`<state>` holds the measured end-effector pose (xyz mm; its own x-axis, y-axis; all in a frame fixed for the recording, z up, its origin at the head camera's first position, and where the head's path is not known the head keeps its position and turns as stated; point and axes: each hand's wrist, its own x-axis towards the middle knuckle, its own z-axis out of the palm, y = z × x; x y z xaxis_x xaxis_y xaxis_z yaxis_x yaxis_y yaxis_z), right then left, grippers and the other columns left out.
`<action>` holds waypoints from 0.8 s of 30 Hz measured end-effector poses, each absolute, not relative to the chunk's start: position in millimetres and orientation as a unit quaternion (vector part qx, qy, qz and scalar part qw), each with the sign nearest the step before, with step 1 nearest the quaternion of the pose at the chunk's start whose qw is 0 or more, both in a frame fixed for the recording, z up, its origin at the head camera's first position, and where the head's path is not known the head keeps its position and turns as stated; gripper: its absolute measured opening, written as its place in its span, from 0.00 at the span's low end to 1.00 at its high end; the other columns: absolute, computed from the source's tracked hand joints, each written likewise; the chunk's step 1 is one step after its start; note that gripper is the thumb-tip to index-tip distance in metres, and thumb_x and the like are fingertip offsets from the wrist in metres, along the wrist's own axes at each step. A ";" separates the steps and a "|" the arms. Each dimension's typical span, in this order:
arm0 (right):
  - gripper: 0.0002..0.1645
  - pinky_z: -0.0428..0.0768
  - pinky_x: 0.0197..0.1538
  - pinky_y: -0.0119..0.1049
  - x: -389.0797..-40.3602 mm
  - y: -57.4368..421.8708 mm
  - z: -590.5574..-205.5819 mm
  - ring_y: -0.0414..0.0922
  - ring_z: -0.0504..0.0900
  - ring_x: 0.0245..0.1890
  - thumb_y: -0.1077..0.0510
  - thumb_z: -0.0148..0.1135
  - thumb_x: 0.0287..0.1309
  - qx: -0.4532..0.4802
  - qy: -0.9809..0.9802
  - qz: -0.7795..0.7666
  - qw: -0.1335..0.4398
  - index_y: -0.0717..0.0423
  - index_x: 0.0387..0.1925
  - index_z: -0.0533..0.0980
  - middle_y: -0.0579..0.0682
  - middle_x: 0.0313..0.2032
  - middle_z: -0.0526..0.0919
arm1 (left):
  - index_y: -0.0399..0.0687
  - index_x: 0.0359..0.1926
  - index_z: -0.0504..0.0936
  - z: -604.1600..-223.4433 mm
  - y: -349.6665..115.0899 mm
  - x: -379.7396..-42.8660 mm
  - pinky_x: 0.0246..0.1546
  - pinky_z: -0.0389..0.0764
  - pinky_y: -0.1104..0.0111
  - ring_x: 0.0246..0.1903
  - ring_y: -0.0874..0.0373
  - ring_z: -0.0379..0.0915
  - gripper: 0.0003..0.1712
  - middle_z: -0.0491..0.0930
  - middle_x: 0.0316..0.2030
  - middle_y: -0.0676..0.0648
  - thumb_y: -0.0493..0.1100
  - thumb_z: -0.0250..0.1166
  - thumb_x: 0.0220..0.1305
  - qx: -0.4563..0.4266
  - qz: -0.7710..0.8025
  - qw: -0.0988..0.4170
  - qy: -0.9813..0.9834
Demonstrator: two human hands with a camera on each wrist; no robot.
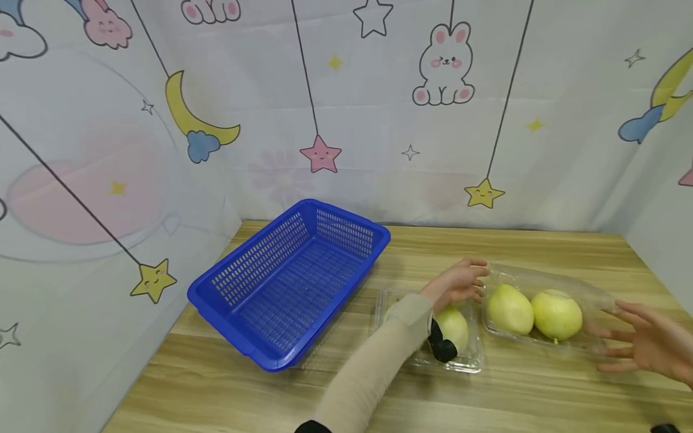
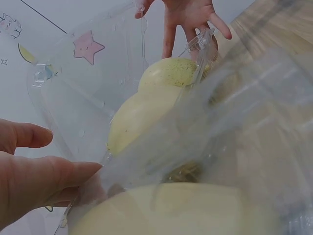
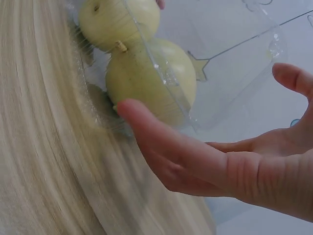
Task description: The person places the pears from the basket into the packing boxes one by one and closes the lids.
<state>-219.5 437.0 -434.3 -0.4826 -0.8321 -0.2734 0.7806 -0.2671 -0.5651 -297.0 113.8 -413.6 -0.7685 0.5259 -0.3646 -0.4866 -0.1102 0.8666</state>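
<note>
Two round, pale yellow-green fruits [image 1: 557, 314] with short stubby stems sit side by side in a clear plastic clamshell box [image 1: 520, 338], its see-through lid [image 1: 574, 287] raised behind them. My left hand [image 1: 457, 282] reaches to the box's left end, fingers apart, fingertips right at its edge. At the opposite end, my right hand [image 1: 649, 343] has its fingers spread and its palm towards the box. A second clear box [image 1: 471, 362] with similar fruit [image 1: 453, 328] stands under my left forearm, partly hidden by it.
On the left of the wooden table [image 1: 216, 385] stands a blue slatted plastic basket [image 1: 303, 288] with nothing in it. A white curtain [image 1: 368, 120] printed with stars, a moon and a bunny hangs behind and along the sides.
</note>
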 end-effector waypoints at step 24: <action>0.42 0.59 0.64 0.51 -217.6 440.5 -443.5 0.52 0.69 0.58 0.49 0.05 0.65 -0.130 0.260 -0.866 0.408 0.51 0.55 0.71 0.52 0.56 0.72 | 0.54 0.69 0.42 -415.0 121.3 -300.2 0.51 0.55 0.32 0.65 0.31 0.36 0.42 0.42 0.69 0.40 0.34 0.52 0.59 -0.037 0.765 0.396 0.507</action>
